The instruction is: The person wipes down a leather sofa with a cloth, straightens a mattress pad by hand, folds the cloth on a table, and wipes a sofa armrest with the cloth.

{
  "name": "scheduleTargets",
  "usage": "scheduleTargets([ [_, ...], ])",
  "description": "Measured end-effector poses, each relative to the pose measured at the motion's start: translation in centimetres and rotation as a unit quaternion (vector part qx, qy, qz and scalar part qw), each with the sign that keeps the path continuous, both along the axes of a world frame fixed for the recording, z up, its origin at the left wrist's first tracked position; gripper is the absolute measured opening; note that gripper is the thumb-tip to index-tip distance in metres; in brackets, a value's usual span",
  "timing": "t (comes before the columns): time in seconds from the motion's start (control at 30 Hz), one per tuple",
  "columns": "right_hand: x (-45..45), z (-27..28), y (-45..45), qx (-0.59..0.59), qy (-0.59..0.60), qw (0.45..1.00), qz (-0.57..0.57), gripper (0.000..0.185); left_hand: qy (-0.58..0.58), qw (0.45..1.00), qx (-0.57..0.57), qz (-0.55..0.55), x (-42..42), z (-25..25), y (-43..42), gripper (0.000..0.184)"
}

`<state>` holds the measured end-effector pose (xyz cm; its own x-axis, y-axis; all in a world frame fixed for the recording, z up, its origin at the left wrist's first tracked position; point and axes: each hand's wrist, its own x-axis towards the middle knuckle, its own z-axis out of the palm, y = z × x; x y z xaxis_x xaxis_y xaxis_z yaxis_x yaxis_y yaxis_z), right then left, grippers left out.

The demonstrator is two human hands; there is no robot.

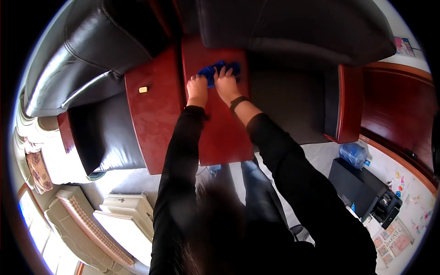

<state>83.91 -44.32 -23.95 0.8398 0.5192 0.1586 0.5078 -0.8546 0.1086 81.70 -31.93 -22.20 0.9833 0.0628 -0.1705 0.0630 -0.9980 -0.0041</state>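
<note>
A crumpled blue cloth (208, 73) lies against the dark red wooden surface (220, 133) between two black leather seats. My left hand (197, 89) has its fingers curled over the cloth's left end. Just to the right, my right hand (226, 87) presses on the middle of the cloth, fingers bent around it, with a dark band on the wrist. The cloth's right end is slightly blurred, and part of it is hidden under my hands.
A small yellowish block (143, 90) sits on the adjoining red wooden panel (156, 123). Black leather seating (288, 105) flanks both sides. On the right are a red cabinet (396, 114), a large blue water bottle (353, 155) and a black appliance (357, 188). White drawers (126, 213) stand lower left.
</note>
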Motion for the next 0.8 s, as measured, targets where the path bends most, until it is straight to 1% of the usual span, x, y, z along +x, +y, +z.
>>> scheduleTargets([
  [0.07, 1.0, -0.2, 0.5, -0.088, 0.040, 0.994, 0.044, 0.049, -0.009, 1.000, -0.010, -0.012, 0.1, 0.4, 0.4, 0.016],
  [0.13, 1.5, -0.3, 1.1, -0.097, 0.029, 0.993, 0.054, 0.049, 0.006, 0.999, -0.038, -0.010, 0.8, 0.9, 1.0, 0.007],
  [0.17, 2.0, -0.3, 1.3, -0.106, 0.014, 0.993, 0.059, 0.048, 0.005, 0.999, -0.038, -0.009, 1.2, 1.2, 1.1, 0.007],
  [0.23, 2.8, -0.3, 1.9, -0.102, 0.001, 0.993, 0.052, 0.049, -0.001, 0.999, -0.043, -0.007, 1.7, 1.6, 1.2, 0.007],
  [0.3, 2.9, 0.1, 2.1, -0.102, -0.006, 0.994, 0.045, 0.050, -0.010, 0.999, -0.038, -0.002, 2.0, 0.6, 1.3, 0.008],
  [0.4, 3.4, 0.6, 2.5, -0.117, -0.022, 0.991, 0.060, 0.050, -0.016, 0.999, -0.031, 0.002, 2.1, 0.8, 1.5, 0.009],
  [0.47, 3.2, 0.3, 2.6, -0.097, -0.030, 0.994, 0.038, 0.051, -0.016, 1.000, -0.015, -0.022, 1.9, 0.4, 1.6, 0.011],
  [0.5, 2.9, 0.2, 2.5, -0.104, -0.060, 0.992, 0.045, 0.048, -0.016, 1.000, 0.001, -0.018, 1.8, 0.2, 1.3, 0.012],
  [0.53, 2.7, 0.3, 2.5, -0.106, -0.061, 0.992, 0.042, 0.048, -0.017, 1.000, -0.001, -0.021, 1.6, 0.3, 1.2, 0.012],
  [0.6, 2.0, 0.5, 2.7, -0.137, 0.077, 0.988, -0.001, 0.053, -0.015, 1.000, 0.010, -0.012, 0.8, 0.5, 0.8, 0.012],
  [0.63, 1.3, 0.7, 2.5, -0.109, 0.089, 0.990, -0.009, 0.053, -0.011, 1.000, 0.008, -0.014, 0.2, 0.6, 0.5, 0.012],
  [0.67, 0.1, 0.6, 2.2, -0.111, 0.089, 0.990, -0.011, 0.053, -0.011, 1.000, 0.007, -0.016, -0.8, 0.4, 0.4, 0.012],
  [0.77, -3.6, 0.5, 1.2, -0.096, 0.072, 0.993, -0.015, 0.052, -0.004, 0.999, 0.006, -0.033, -4.1, 0.3, 0.1, 0.011],
  [0.8, -5.1, 0.3, 0.8, -0.076, 0.007, 0.997, 0.008, 0.048, -0.008, 1.000, 0.005, -0.026, -5.5, 0.5, -0.2, 0.010],
])
